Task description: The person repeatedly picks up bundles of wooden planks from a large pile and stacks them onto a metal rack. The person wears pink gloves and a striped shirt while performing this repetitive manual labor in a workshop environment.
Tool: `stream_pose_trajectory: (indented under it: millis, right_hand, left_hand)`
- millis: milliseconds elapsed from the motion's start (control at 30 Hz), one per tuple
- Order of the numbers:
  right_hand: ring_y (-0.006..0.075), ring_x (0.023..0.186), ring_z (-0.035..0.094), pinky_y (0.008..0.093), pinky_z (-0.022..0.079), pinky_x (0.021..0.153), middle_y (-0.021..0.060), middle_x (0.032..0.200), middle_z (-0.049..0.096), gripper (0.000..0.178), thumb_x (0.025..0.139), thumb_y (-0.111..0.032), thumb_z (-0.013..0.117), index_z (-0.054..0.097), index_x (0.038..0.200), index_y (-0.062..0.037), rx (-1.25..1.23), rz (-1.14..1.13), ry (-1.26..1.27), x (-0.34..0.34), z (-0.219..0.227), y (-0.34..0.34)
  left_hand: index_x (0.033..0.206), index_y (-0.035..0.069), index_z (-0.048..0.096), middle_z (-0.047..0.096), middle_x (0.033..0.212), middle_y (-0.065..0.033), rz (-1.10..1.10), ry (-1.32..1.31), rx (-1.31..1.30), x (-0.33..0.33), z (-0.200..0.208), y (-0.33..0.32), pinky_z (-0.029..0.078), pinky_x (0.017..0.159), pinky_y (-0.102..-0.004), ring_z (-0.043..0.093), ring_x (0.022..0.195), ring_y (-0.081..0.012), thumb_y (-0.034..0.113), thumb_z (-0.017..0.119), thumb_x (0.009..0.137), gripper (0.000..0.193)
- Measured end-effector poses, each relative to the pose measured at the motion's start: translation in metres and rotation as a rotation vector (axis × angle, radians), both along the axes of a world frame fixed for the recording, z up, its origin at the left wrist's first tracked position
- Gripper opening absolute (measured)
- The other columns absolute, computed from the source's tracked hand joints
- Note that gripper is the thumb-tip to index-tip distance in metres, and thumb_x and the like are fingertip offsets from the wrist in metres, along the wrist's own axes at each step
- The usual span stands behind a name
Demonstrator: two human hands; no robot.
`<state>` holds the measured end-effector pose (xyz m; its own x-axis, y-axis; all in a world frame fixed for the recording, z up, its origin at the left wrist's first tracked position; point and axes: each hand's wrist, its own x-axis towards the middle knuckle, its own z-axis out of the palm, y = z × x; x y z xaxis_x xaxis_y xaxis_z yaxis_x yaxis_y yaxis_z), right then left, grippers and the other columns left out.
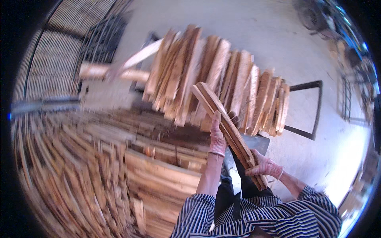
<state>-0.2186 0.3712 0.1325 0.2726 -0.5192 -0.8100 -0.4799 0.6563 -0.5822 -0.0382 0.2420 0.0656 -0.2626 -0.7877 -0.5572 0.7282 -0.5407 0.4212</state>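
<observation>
Two gloved hands grip a narrow bundle of rough wooden slats (232, 135), which slants between them, its far end ahead of the left hand and its near end just past the right. The left hand (217, 135) is partly closed around the bundle's left side at about its middle, thumb along the wood; the right hand (264, 165) curls around it from the right, close to the near end. How many slats they hold is unclear. Ahead of both hands, a row of similar slats (214, 71) leans side by side, the bundle's far end overlapping it in view. Beyond the right hand, a black metal frame (318, 107) juts from that row's right end over the grey floor (258, 31). Left of the left hand spreads a broad pile of long wooden strips (71, 166), blurred.
</observation>
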Motion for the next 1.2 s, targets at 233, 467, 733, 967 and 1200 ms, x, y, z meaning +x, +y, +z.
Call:
stream_pose_trajectory:
  millis: [233,467,733,967,1200]
  right_hand:
    - [0.0256,0.134,0.051,0.0358,0.041,0.112,0.0170,0.145,0.052,0.103,0.071,-0.041,0.085,0.034,0.157,-0.0178,-0.337,0.111,-0.163,0.141,-0.023,-0.032]
    - [0.0347,0.128,0.056,0.0422,0.048,0.104,0.0190,0.139,0.055,0.079,0.077,-0.036,0.077,0.047,0.150,-0.0310,-0.511,0.348,0.032,0.283,-0.030,-0.045]
    - [0.0416,0.123,0.057,0.0487,0.051,0.097,0.0247,0.149,0.046,0.063,0.093,-0.024,0.057,0.039,0.153,-0.0344,-0.854,0.716,0.351,0.423,-0.102,-0.064]
    - [0.0433,0.128,0.052,0.0517,0.047,0.100,0.0251,0.150,0.043,0.069,0.094,-0.019,0.056,0.032,0.157,-0.0327,-0.863,0.857,0.329,0.423,-0.103,-0.076]
    - [0.0382,0.130,0.054,0.0423,0.046,0.107,0.0232,0.145,0.050,0.078,0.093,-0.038,0.064,0.028,0.157,-0.0134,-0.969,0.655,-0.051,0.408,-0.074,0.014]
  left_hand:
    - [0.120,0.009,0.062,0.070,0.106,-0.0101,0.363,0.181,0.087,0.106,-0.017,0.113,0.060,0.081,-0.0400,0.069,0.091,-0.0257,0.062,0.054,0.097,0.059]
    - [0.159,0.000,0.021,0.022,0.163,-0.0263,-0.104,-1.745,-0.109,0.266,-0.036,0.245,0.026,0.121,-0.0501,0.027,0.150,-0.0367,0.054,0.060,0.096,0.092]
    - [0.159,-0.003,-0.004,0.001,0.163,-0.0359,-0.641,-1.986,0.185,0.306,-0.055,0.304,0.008,0.116,-0.0711,0.001,0.149,-0.0577,0.081,0.063,0.075,0.136]
    - [0.163,0.009,0.005,0.011,0.163,-0.0332,-0.328,-2.164,0.466,0.313,-0.034,0.322,0.012,0.118,-0.0703,0.012,0.148,-0.0584,0.082,0.063,0.074,0.128]
    - [0.153,-0.005,0.032,0.059,0.128,-0.0272,0.123,-1.669,0.791,0.372,-0.012,0.371,0.057,0.087,-0.0416,0.065,0.105,-0.0337,0.060,0.081,0.074,0.113]
